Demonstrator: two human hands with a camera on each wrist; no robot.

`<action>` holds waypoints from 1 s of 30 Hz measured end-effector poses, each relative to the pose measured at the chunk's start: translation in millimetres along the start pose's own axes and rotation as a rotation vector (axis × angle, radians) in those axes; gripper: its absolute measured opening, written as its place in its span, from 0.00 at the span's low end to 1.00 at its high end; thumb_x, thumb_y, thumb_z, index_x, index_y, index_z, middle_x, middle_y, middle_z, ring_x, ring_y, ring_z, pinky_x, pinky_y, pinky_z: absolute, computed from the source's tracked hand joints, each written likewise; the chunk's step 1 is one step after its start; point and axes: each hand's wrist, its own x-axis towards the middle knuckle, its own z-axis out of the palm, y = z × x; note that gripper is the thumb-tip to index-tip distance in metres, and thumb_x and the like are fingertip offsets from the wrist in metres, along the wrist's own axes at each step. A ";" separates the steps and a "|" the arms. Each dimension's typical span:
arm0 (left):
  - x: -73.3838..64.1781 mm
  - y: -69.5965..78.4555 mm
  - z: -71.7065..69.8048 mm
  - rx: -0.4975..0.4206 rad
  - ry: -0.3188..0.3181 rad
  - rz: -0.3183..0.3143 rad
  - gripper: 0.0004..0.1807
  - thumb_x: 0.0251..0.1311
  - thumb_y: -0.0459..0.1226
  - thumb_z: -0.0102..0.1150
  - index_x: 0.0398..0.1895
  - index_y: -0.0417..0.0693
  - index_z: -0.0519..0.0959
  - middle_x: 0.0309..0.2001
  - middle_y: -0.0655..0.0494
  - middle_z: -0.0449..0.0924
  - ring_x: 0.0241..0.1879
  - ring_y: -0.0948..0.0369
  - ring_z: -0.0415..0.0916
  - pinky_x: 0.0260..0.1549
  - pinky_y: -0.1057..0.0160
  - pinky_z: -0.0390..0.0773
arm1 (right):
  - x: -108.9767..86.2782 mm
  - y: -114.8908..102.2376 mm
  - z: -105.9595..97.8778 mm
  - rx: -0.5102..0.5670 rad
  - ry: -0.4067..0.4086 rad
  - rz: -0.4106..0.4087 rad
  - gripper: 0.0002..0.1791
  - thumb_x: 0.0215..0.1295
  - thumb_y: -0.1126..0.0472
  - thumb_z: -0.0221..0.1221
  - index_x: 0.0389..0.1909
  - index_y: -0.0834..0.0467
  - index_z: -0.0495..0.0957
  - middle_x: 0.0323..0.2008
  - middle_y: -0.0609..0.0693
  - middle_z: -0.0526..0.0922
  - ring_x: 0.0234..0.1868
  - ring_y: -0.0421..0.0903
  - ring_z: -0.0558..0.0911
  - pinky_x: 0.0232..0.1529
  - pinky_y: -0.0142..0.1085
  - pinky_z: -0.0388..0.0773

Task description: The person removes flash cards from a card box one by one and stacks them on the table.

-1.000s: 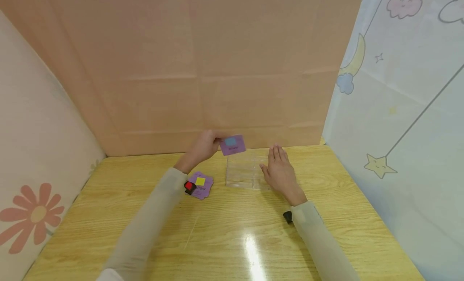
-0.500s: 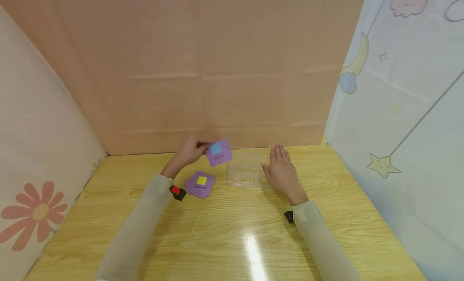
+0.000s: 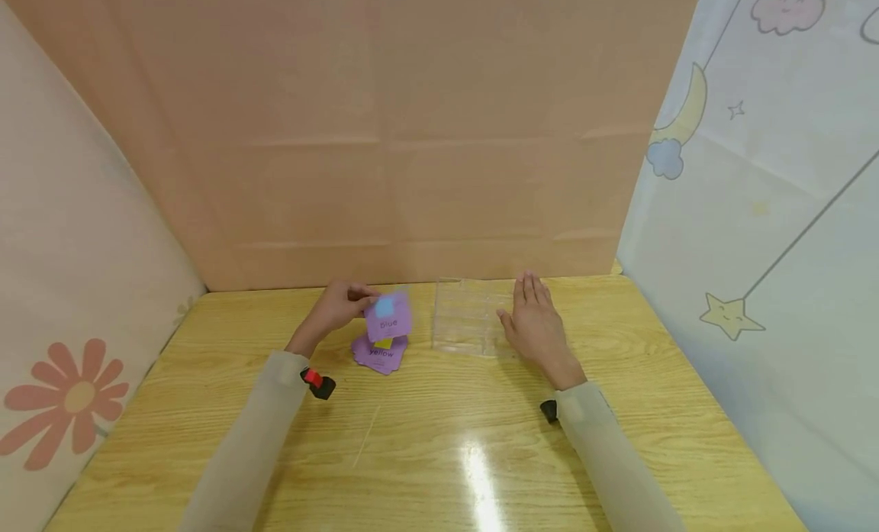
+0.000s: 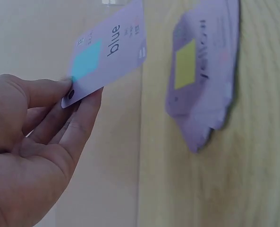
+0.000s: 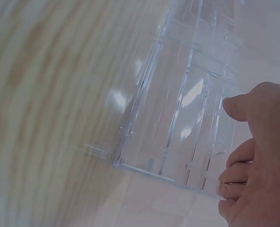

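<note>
Between thumb and fingers my left hand pinches a purple card by its corner; it bears a blue square and the word "blue". Just below it, a loose stack of purple cards lies on the table, a "yellow" card on top. In the left wrist view the blue card is held apart from the stack. My right hand lies with straight fingers at the right side of a clear plastic holder. In the right wrist view the holder shows several parallel slots.
A wood-grain table carries everything. Behind it hangs a tan sheet. Patterned panels stand at the left and right. Black wrist cameras sit at both cuffs.
My left hand has moved left and down with the blue card, from above the clear holder to just over the card stack. The right hand has stayed beside the holder.
</note>
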 end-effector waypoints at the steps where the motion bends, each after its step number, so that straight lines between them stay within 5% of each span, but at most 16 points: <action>1: -0.9 -4.2 0.0 -0.001 -0.004 -0.006 0.15 0.77 0.37 0.57 0.57 0.38 0.86 0.59 0.36 0.84 0.51 0.49 0.86 0.54 0.46 0.88 | -0.2 0.1 0.2 0.001 -0.001 0.001 0.42 0.82 0.47 0.51 0.78 0.77 0.54 0.80 0.76 0.53 0.83 0.69 0.54 0.83 0.60 0.52; 13: -7.8 -35.6 4.1 0.044 -0.010 -0.060 0.14 0.77 0.38 0.59 0.56 0.43 0.88 0.57 0.40 0.87 0.47 0.55 0.83 0.43 0.61 0.86 | -1.2 -0.6 -0.9 0.009 -0.013 0.009 0.42 0.83 0.47 0.50 0.78 0.77 0.52 0.80 0.75 0.51 0.84 0.69 0.52 0.84 0.60 0.51; 24: -8.8 -44.9 15.4 -0.002 -0.039 -0.098 0.12 0.76 0.36 0.59 0.53 0.43 0.89 0.57 0.40 0.86 0.44 0.56 0.81 0.39 0.65 0.83 | -0.9 -1.4 -1.2 0.001 -0.002 0.005 0.42 0.82 0.47 0.52 0.78 0.78 0.54 0.80 0.76 0.53 0.83 0.69 0.53 0.83 0.61 0.53; 30: -9.8 -41.6 19.2 0.054 -0.033 -0.105 0.12 0.76 0.35 0.58 0.53 0.44 0.89 0.55 0.40 0.87 0.41 0.56 0.80 0.36 0.66 0.81 | -0.8 -3.3 -3.1 -0.008 0.002 0.005 0.42 0.82 0.47 0.52 0.78 0.77 0.54 0.79 0.76 0.54 0.83 0.69 0.54 0.83 0.60 0.54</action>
